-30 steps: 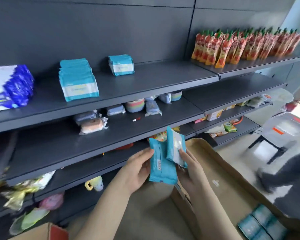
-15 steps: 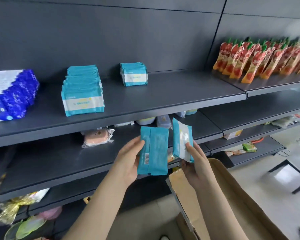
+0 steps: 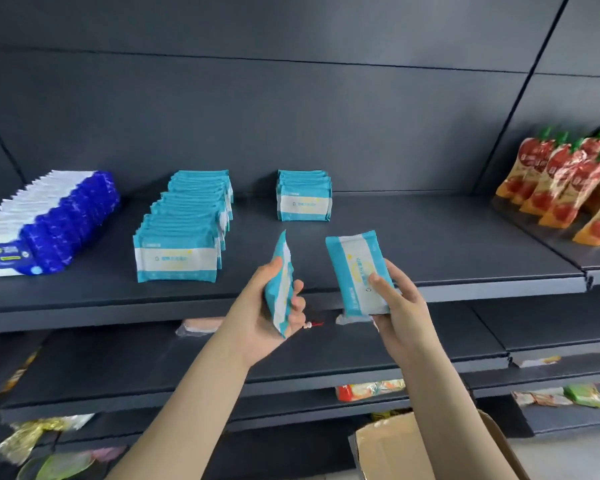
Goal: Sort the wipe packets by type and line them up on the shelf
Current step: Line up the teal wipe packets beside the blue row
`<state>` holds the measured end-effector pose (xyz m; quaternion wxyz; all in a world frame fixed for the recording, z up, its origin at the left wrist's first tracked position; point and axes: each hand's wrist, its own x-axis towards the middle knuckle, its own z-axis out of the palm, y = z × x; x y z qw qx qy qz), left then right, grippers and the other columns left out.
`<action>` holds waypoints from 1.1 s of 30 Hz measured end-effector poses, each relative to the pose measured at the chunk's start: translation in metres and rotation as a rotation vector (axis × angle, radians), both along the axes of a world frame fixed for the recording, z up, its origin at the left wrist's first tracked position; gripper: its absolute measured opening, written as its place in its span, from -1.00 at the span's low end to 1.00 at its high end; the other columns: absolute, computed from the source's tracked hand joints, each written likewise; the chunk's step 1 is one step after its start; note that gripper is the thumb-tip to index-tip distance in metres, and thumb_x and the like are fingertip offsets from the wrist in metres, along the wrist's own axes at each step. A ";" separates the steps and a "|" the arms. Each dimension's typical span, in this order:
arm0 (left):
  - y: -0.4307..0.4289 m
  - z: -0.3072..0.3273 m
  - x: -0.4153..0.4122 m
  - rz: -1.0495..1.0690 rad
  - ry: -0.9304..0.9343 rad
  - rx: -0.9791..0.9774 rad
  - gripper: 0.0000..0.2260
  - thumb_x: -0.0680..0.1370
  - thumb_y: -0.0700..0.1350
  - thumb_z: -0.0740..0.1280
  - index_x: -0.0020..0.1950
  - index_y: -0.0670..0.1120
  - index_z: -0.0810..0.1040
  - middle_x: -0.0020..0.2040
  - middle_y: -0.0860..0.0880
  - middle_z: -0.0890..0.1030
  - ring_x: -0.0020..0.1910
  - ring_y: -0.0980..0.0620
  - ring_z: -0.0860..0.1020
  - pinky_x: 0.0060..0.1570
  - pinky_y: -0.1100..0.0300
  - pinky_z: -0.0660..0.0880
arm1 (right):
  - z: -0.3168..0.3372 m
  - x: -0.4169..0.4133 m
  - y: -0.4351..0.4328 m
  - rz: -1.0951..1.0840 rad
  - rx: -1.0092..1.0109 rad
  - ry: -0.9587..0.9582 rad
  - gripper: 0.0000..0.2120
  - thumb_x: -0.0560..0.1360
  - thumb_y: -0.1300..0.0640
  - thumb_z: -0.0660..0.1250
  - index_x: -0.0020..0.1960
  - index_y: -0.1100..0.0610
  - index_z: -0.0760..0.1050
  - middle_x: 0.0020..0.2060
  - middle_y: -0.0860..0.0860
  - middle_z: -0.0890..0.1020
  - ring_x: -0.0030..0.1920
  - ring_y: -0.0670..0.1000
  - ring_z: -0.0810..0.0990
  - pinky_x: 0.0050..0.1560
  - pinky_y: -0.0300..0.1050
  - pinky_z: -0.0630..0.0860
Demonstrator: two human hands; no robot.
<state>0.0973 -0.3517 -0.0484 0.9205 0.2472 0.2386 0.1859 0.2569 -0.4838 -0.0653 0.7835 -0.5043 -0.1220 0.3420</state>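
Teal edge-on packet (image 3: 282, 268) sits clasped in the left grip (image 3: 253, 306); at its three o'clock, the right grip (image 3: 400, 306) curls round a label-up packet (image 3: 355, 265).

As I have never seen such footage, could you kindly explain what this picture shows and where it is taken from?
No machine here: a person works with two bare hands, filmed by one camera on their head, looking forward and down. The left hand grips a teal packet edge-on; the right hand grips a second teal packet, label towards the camera. Both are in front of the dark shelf. On it stand a long teal row, a short teal row of the same kind, and blue-and-white packets at the far left. Red pouches stand further right; a cardboard box sits below.
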 end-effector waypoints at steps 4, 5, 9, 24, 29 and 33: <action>0.029 0.001 0.011 0.078 -0.125 -0.072 -0.56 0.51 0.03 0.30 0.31 -0.18 0.48 0.16 -0.28 0.61 0.20 -0.19 0.57 0.17 -0.02 0.47 | 0.002 0.022 0.035 0.050 0.020 -0.023 -0.59 0.49 0.18 0.41 0.33 0.04 0.54 0.16 0.03 0.67 0.20 0.03 0.63 -0.10 -0.09 0.63; 0.037 -0.001 0.013 0.086 -0.142 -0.056 -0.56 0.54 0.02 0.26 0.33 -0.19 0.46 0.19 -0.31 0.59 0.26 -0.24 0.55 0.27 -0.08 0.43 | 0.002 0.026 0.044 0.053 0.027 -0.026 -0.60 0.52 0.21 0.39 0.34 0.06 0.53 0.17 0.04 0.67 0.19 0.02 0.64 -0.08 -0.11 0.63; 0.073 -0.006 0.024 0.086 -0.062 0.070 -0.59 0.60 -0.04 0.21 0.41 -0.18 0.42 0.23 -0.29 0.59 0.24 -0.28 0.56 0.29 -0.21 0.43 | 0.004 0.043 0.077 0.057 0.013 -0.047 -0.62 0.54 0.26 0.36 0.34 0.11 0.51 0.16 0.06 0.68 0.15 0.03 0.65 -0.07 -0.14 0.63; 0.150 -0.009 0.079 0.104 0.361 0.345 -0.82 0.62 -0.18 0.23 0.23 -0.12 0.43 0.11 -0.17 0.62 0.04 -0.18 0.63 -0.19 -0.17 0.63 | -0.006 0.092 0.160 -0.145 -0.038 -0.012 -0.75 0.47 0.34 0.43 -0.10 0.07 0.40 -0.14 0.06 0.68 -0.20 0.00 0.71 -0.26 -0.09 0.59; 0.157 -0.012 0.087 0.097 0.340 0.445 -0.74 0.60 -0.28 0.21 0.26 -0.07 0.41 0.15 -0.12 0.61 0.07 -0.12 0.63 -0.16 -0.10 0.64 | -0.007 0.112 0.171 -0.011 -0.041 -0.021 -0.72 0.45 0.36 0.43 0.08 0.11 0.47 -0.08 0.06 0.73 -0.10 0.04 0.72 -0.14 0.01 0.65; 0.160 -0.016 0.091 0.078 0.325 0.568 -0.63 0.60 -0.31 0.23 0.32 0.05 0.48 0.17 -0.03 0.65 0.09 -0.06 0.66 -0.01 -0.12 0.63 | -0.006 0.127 0.178 0.059 -0.060 -0.019 -0.64 0.46 0.38 0.40 0.23 0.17 0.50 0.07 0.11 0.71 -0.01 0.08 0.71 -0.09 0.00 0.67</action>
